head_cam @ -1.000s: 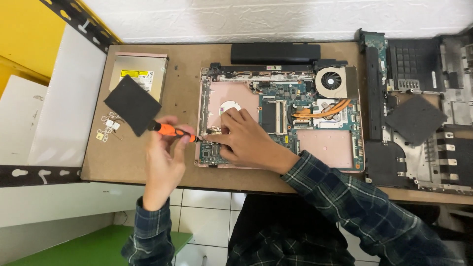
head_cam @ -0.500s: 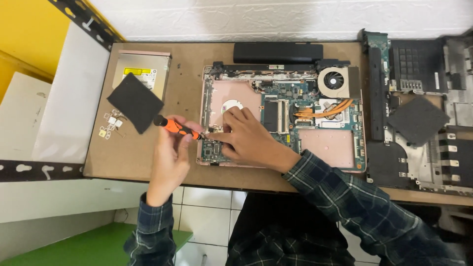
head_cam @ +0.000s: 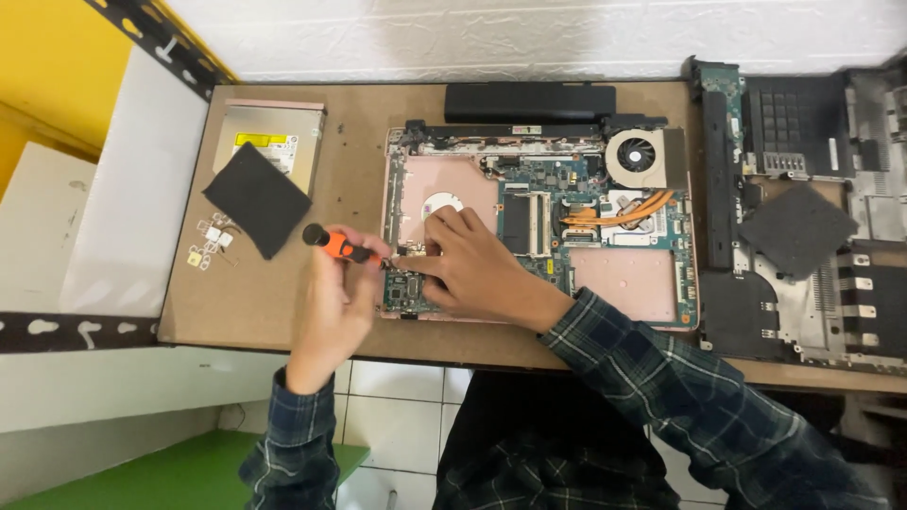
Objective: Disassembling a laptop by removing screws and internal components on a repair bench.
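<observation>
screwdriver (head_cam: pixel 342 247) (orange) gripped in left hand (head_cam: pixel 333 307); right hand (head_cam: pixel 465 264) rests half-curled, holding nothing, on laptop board (head_cam: pixel 529 222).

Rectangular yellow-and-white label (head_cam: pixel 267 144) on the silver metal optical drive (head_cam: pixel 283 127), far-left tabletop; small white sticker (head_cam: pixel 832 154) on the black plastic casing (head_cam: pixel 798 113), far right.

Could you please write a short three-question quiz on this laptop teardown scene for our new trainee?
1. Which hand holds the orange-handled screwdriver?
2. True or false: the cooling fan sits at the lower left corner of the open laptop base.
3. What rests partly on the optical drive? A) a black foam pad B) a battery C) a fan

Key:
1. The left hand; the right hand rests on the circuit board.
2. False; it is at the upper right.
3. A
</observation>
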